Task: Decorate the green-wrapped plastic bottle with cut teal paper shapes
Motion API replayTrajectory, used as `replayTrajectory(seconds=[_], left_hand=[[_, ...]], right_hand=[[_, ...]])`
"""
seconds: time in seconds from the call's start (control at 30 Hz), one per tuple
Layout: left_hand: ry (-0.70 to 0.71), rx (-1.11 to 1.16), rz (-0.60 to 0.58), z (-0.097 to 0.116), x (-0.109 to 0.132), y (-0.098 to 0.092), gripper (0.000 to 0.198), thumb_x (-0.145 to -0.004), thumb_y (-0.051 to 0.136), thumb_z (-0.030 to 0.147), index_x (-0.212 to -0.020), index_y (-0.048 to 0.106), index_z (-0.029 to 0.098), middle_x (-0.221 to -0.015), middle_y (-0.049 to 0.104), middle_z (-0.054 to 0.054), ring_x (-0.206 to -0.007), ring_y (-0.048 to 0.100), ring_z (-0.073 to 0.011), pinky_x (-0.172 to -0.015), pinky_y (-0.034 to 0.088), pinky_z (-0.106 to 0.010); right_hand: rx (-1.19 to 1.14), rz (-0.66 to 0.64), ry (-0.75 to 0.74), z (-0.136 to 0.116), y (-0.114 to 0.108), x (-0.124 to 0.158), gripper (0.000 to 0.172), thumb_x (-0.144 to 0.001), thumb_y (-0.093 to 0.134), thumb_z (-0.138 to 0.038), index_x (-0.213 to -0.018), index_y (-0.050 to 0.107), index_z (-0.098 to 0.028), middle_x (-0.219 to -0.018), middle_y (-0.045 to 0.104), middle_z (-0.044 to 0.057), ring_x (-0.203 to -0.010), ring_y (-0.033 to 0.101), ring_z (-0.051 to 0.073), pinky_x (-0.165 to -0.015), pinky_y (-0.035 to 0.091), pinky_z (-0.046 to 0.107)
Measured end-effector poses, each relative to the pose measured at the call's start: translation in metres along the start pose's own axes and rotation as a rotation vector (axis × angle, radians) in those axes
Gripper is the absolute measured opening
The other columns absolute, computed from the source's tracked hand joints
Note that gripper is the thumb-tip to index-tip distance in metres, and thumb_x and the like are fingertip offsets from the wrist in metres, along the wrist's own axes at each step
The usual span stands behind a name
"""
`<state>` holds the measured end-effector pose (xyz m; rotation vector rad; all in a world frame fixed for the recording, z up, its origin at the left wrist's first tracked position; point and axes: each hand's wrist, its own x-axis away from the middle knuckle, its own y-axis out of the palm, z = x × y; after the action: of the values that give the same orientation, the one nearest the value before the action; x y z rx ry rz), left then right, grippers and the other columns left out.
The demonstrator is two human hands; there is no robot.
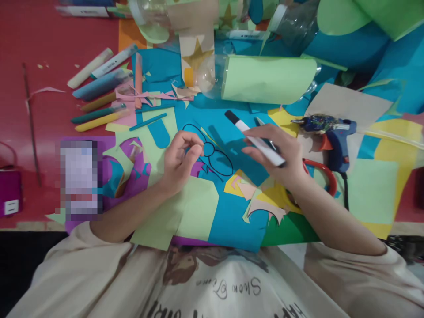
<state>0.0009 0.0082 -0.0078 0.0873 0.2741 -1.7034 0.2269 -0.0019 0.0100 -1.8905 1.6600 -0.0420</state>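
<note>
Scanning from the left, I see rolled paper sticks (99, 88) lying on the red table (39, 110), then a litter of coloured scraps. Left hand (179, 161) rests on the blue sheet (228, 221), fingers curled in to the thumb; whether they pinch anything I can't tell. Just right of it sits the black outline (212, 154), uncovered between both hands. Right hand (278, 154) hovers over the sheet, clamped round a white marker (255, 139), its black end pointing up-left, past the outline. Beyond, red-handled scissors (323, 174) lie under the wrist, with a blue glue gun (331, 132) just beside them.
</note>
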Motion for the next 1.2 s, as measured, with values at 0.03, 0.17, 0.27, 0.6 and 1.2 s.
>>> replayTrajectory(seconds=[0.03, 0.17, 0.27, 0.6, 1.2], left_hand=[[0.02, -0.019, 0.014, 0.0, 0.0, 0.0, 0.035, -0.09, 0.055, 0.054, -0.077, 0.057, 0.021, -0.064, 0.056, 0.002, -0.06, 0.055, -0.011, -0.057, 0.047, -0.025], [0.082, -0.04, 0.014, 0.001, 0.0, 0.0, 0.033, -0.092, 0.056, 0.044, -0.068, 0.052, 0.022, -0.06, 0.051, 0.002, -0.058, 0.05, -0.0113, -0.056, 0.043, -0.026], [0.069, -0.029, 0.027, 0.0, 0.001, -0.001, 0.034, -0.094, 0.053, 0.042, -0.066, 0.051, 0.022, -0.058, 0.05, 0.002, -0.056, 0.049, -0.0115, -0.055, 0.043, -0.027], [0.101, -0.028, -0.057, -0.003, 0.004, -0.004, 0.041, -0.094, 0.048, 0.047, -0.062, 0.05, 0.022, -0.055, 0.052, 0.0, -0.052, 0.051, -0.0123, -0.052, 0.043, -0.028], [-0.793, 0.656, -0.527, 0.018, 0.008, 0.008, 0.051, -0.058, 0.077, 0.069, -0.063, 0.068, 0.019, -0.056, 0.066, -0.004, -0.042, 0.055, -0.0126, -0.038, 0.043, -0.025]], right_hand=[[0.164, -0.031, -0.085, 0.005, 0.001, 0.001, 0.021, -0.09, 0.061, -0.024, -0.11, 0.067, -0.025, -0.099, 0.073, 0.008, -0.092, 0.069, 0.024, -0.08, 0.057, 0.042], [0.502, -0.093, -0.169, 0.01, 0.004, 0.002, 0.037, -0.094, 0.04, -0.012, -0.117, 0.064, -0.027, -0.128, 0.065, 0.012, -0.122, 0.059, 0.03, -0.097, 0.049, 0.056], [0.397, -0.309, -0.249, 0.0, 0.005, 0.004, 0.021, -0.093, 0.051, -0.025, -0.109, 0.065, -0.024, -0.139, 0.058, 0.013, -0.134, 0.049, 0.032, -0.105, 0.045, 0.057], [0.294, -0.389, -0.367, 0.004, 0.013, 0.008, 0.017, -0.093, 0.049, -0.017, -0.104, 0.062, -0.022, -0.125, 0.069, 0.011, -0.123, 0.061, 0.025, -0.107, 0.045, 0.052], [0.11, -0.103, -0.526, -0.02, 0.004, 0.014, 0.021, -0.088, 0.061, -0.015, -0.1, 0.067, -0.031, -0.116, 0.07, 0.002, -0.109, 0.067, 0.021, -0.084, 0.061, 0.036]])
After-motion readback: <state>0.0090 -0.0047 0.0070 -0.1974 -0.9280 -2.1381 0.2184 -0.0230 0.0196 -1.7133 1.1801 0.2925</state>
